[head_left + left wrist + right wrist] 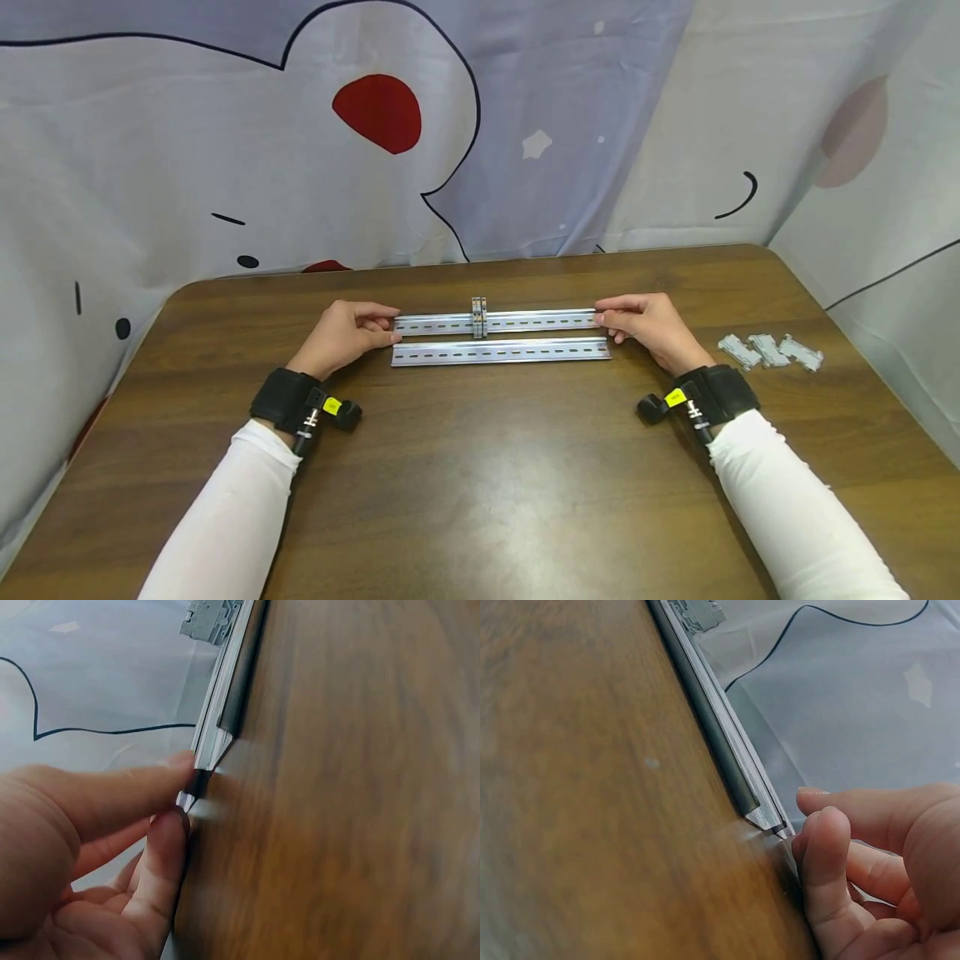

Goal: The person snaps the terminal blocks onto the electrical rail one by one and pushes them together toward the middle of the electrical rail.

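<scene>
Two slotted metal DIN rails lie side by side across the table. My left hand (pixel 347 337) pinches the left end of the far rail (pixel 540 322) between thumb and fingers. At that rail's other end, the thumb and fingertips of my right hand (pixel 654 330) hold it. A pair of slim grey terminal blocks (pixel 479 317) stands upright on the far rail, left of its middle. The near rail (pixel 501 352) carries nothing and lies just in front. In the left wrist view a grey terminal block (pixel 210 619) rises beyond the gripped end.
Several loose pale grey terminal blocks (pixel 770 351) lie on the table to the right, beyond my right wrist. The brown wooden table (pixel 480 467) ends at a printed cloth (pixel 540 200) behind and at the sides. A black strap with a small camera sits on each wrist.
</scene>
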Tool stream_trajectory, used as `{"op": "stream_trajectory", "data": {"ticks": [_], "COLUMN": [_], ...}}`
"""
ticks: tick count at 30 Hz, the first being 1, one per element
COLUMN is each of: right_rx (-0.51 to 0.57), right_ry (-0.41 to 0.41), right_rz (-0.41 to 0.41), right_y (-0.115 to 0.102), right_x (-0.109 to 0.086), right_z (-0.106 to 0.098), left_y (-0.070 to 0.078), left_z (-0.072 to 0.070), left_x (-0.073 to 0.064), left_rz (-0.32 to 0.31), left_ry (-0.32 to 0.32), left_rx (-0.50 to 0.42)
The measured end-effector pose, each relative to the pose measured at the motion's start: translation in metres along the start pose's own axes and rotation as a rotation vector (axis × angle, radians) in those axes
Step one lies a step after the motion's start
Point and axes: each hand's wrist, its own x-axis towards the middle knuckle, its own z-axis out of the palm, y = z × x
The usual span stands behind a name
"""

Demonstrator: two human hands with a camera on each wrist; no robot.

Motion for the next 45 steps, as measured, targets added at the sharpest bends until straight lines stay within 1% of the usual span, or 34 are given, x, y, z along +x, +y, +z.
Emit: {"op": "stream_trajectory", "data": {"ticks": [2, 6, 9, 11, 13, 17, 21, 25, 30, 34, 37, 41, 45], "right_rx": [0.006, -0.006, -0.045, -0.069, -0.103, -0.153, -0.216, -0.292, -0.333, -0.360, -0.366, -0.316, -0.251], "right_ry": [0.009, 0.067, 0.116, 0.124, 0.099, 0.024, -0.055, -0.105, -0.120, -0.115, -0.106, -0.103, -0.117], "right_rz": [-0.008, -0.008, 0.002, 0.005, -0.005, -0.002, 0.004, -0.015, -0.047, -0.078, -0.074, -0.041, -0.030], "right_y": [-0.001, -0.002, -0.002, -0.002, -0.001, -0.002, -0.002, -0.003, -0.001, 0.000, 0.001, 0.001, 0.001], "right_x": [0.000, 0.000, -0.002, -0.004, -0.006, -0.014, -0.019, -0.021, -0.022, -0.022, -0.022, -0.023, -0.026], "right_z": [0.000, 0.002, 0.000, -0.003, -0.007, -0.015, -0.019, -0.019, -0.017, -0.016, -0.015, -0.013, -0.011], "left_y": [0.000, 0.000, 0.001, 0.002, 0.004, 0.008, 0.009, 0.007, 0.006, 0.008, 0.010, 0.011, 0.009], "left_z": [-0.001, -0.004, -0.006, -0.008, -0.009, -0.009, -0.007, -0.005, -0.005, -0.005, -0.005, -0.004, -0.003], "left_x": [-0.001, -0.002, -0.004, -0.005, -0.006, -0.005, -0.004, -0.005, -0.008, -0.009, -0.010, -0.013, -0.017], "left_rz": [-0.006, 0.022, 0.072, 0.100, 0.123, 0.148, 0.145, 0.130, 0.117, 0.111, 0.100, 0.091, 0.093], "left_ry": [0.005, 0.019, 0.018, 0.010, -0.008, -0.065, -0.100, -0.118, -0.141, -0.149, -0.152, -0.151, -0.145], "left_rx": [-0.035, -0.076, -0.056, -0.027, -0.004, 0.030, 0.047, 0.044, 0.057, 0.062, 0.057, 0.063, 0.052]}}
